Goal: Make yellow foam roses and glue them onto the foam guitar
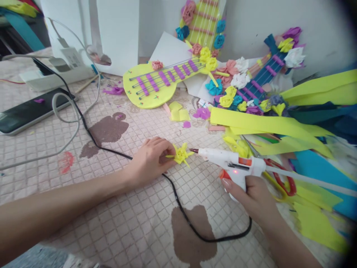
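Note:
In the head view, my left hand (152,158) pinches a small yellow paper flower (181,153) just above the quilted tablecloth. Narrow pointed petals stick out around its folded middle. My right hand (252,197) is wrapped around the handle of a white hot glue gun (223,158) with an orange trigger and a small red light. The gun's dark nozzle points left, close to the flower's right edge; whether they touch I cannot tell. A long glue stick (309,180) runs out of the gun's back.
A black cord (181,208) loops across the tablecloth (134,227) beneath my left wrist. Red-handled scissors (284,182) and yellow paper strips (267,121) lie at right. Behind are a yellow paper guitar (152,85) and a blue one (263,80). A phone (33,111) and power strip (41,78) sit left.

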`<action>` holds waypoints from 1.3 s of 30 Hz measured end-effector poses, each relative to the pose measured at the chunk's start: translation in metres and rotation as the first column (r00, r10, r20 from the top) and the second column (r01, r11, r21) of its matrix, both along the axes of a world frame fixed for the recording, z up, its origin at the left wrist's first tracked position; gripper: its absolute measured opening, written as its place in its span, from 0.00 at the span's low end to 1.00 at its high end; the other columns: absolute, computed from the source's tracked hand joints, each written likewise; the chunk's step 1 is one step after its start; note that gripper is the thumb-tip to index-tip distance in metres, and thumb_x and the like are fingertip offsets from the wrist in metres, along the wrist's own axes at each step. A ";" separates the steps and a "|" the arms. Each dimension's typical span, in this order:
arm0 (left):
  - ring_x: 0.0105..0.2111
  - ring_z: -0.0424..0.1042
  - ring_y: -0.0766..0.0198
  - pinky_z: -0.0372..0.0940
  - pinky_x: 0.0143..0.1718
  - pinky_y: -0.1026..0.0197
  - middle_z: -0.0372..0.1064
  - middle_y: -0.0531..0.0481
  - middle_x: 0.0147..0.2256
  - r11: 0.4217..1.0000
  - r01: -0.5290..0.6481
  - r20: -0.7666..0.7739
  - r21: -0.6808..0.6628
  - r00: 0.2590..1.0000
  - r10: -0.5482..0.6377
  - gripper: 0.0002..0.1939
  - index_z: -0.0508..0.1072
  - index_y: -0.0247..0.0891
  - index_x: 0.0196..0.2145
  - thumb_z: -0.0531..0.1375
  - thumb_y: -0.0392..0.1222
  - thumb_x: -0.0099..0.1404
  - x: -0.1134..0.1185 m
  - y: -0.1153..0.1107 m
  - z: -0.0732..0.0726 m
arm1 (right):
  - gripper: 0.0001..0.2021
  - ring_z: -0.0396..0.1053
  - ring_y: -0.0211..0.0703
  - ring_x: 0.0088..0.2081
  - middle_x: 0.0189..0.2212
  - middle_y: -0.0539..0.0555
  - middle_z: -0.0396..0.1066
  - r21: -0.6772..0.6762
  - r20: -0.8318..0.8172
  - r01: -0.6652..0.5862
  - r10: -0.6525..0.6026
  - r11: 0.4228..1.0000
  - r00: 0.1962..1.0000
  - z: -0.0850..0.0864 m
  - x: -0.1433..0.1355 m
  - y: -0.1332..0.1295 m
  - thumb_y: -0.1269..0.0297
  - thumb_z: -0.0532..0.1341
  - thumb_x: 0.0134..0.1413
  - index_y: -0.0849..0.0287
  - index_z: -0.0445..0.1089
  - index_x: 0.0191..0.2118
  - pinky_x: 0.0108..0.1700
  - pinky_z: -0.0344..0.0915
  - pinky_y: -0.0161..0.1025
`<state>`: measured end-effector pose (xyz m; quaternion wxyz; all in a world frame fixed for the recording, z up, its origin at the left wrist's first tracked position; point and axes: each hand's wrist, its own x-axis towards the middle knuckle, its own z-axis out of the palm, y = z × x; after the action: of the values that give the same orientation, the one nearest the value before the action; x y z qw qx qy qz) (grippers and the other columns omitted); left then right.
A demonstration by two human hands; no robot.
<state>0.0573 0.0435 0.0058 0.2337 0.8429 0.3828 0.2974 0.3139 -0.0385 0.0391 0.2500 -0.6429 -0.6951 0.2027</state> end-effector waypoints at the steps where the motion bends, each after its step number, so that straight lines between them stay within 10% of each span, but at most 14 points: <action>1: 0.34 0.65 0.64 0.60 0.35 0.61 0.67 0.52 0.30 1.000 -0.003 -0.003 -0.002 1.000 0.003 0.05 0.67 0.36 0.32 0.61 0.35 0.58 0.000 0.000 0.000 | 0.12 0.65 0.42 0.20 0.16 0.48 0.66 -0.003 -0.003 0.019 -0.019 1.000 1.000 -0.001 0.000 0.001 0.55 0.58 0.51 0.56 0.70 0.24 0.22 0.61 0.36; 10: 0.33 0.65 0.64 0.60 0.37 0.59 0.66 0.53 0.29 1.000 -0.015 0.003 -0.002 1.000 0.015 0.05 0.66 0.36 0.31 0.61 0.36 0.58 0.001 0.001 -0.001 | 0.14 0.62 0.40 0.23 0.20 0.49 0.67 0.116 -0.041 0.279 -0.276 0.953 0.960 -0.021 0.000 0.017 0.53 0.58 0.50 0.60 0.68 0.29 0.25 0.60 0.36; 19: 0.33 0.65 0.64 0.60 0.38 0.58 0.66 0.52 0.30 1.000 -0.013 -0.009 -0.005 1.000 0.013 0.05 0.66 0.36 0.31 0.61 0.36 0.58 0.001 0.000 0.000 | 0.17 0.65 0.45 0.30 0.28 0.56 0.70 0.214 0.089 0.246 -0.269 0.946 0.959 -0.031 -0.005 0.068 0.51 0.56 0.52 0.62 0.68 0.35 0.34 0.61 0.41; 25: 0.34 0.65 0.63 0.60 0.37 0.59 0.67 0.51 0.31 1.000 -0.011 -0.004 -0.026 1.000 0.011 0.06 0.66 0.36 0.32 0.61 0.37 0.58 0.001 0.001 -0.001 | 0.22 0.66 0.48 0.40 0.42 0.60 0.68 0.210 -0.088 0.183 -0.168 0.960 0.982 -0.040 0.001 0.057 0.51 0.57 0.52 0.61 0.61 0.48 0.40 0.64 0.45; 31: 0.34 0.65 0.63 0.60 0.38 0.59 0.67 0.52 0.31 0.999 -0.023 -0.009 -0.035 1.000 0.023 0.06 0.66 0.37 0.32 0.61 0.38 0.58 0.001 0.000 -0.003 | 0.15 0.63 0.46 0.39 0.37 0.55 0.63 0.402 -0.077 0.272 -0.263 0.875 0.962 -0.044 0.003 0.038 0.55 0.60 0.51 0.57 0.59 0.40 0.38 0.65 0.45; 39: 0.34 0.65 0.63 0.60 0.38 0.59 0.67 0.52 0.30 1.000 -0.019 -0.007 -0.019 1.000 0.019 0.06 0.67 0.37 0.32 0.62 0.38 0.58 0.001 0.001 -0.003 | 0.03 0.63 0.44 0.38 0.33 0.53 0.63 0.514 0.080 -0.066 0.028 0.856 0.996 -0.024 -0.041 0.022 0.70 0.57 0.54 0.55 0.63 0.35 0.41 0.64 0.45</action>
<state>0.0583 0.0441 0.0029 0.2375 0.8379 0.3946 0.2930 0.2728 -0.0163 0.0148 0.3836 -0.5420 -0.7477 -0.0072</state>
